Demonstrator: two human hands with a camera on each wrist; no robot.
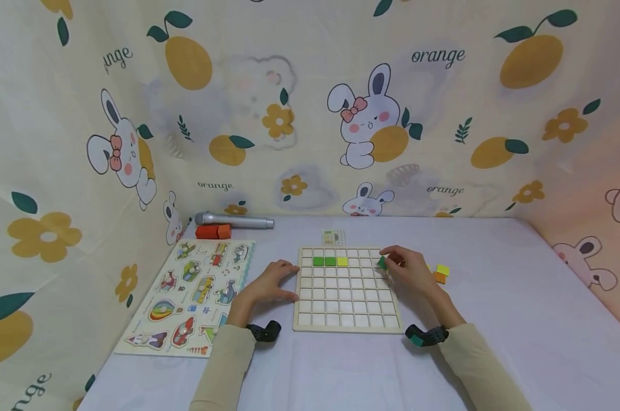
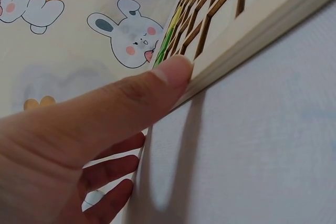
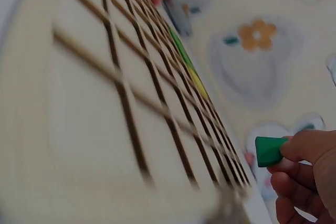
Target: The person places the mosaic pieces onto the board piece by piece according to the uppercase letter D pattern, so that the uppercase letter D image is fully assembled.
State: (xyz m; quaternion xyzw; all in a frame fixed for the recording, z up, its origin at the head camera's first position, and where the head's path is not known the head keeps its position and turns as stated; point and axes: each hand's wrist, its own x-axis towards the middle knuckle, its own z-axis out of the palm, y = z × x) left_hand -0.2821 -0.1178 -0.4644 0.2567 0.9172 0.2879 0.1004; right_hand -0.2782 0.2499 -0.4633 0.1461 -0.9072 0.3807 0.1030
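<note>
- Green block [image 3: 269, 151]: located at the upper right part of the gridded board [image 1: 345, 307], raised clear of the surface and pinched by the right hand [image 1: 410, 271].
- Handling: the block appeared small, light and stiff, with smooth faces that might have slipped between dry fingertips; breakage seemed unlikely. Opposite side edges were judged the best hold, leaving the underside free.
- Right hand: thumb and fingertips were closed on one end of the block; the other end projected free.
- Gridded board: lay flat, with raised dividers forming square cells. It appeared rigid and light enough to slide; the outer rim offered the best hold.
- Seated tiles: a left green tile [image 1: 318, 261], a middle green tile [image 1: 330, 261] and a yellow tile [image 1: 342, 261] occupied adjoining cells of one upper row.
- Left hand [image 1: 270, 282]: was spread wide at the board's left edge, thumb against the rim, gripping nothing.
- Small card [image 1: 333, 237]: lay just beyond the board's far edge.
- Loose tiles: a loose yellow tile [image 1: 443, 270] and an orange tile [image 1: 439, 278] lay right of the board.
- Table [image 1: 341, 371]: also carried a picture puzzle [image 1: 161, 349], a red block [image 1: 213, 232] and a grey microphone [image 1: 235, 220], all at the left.
</note>
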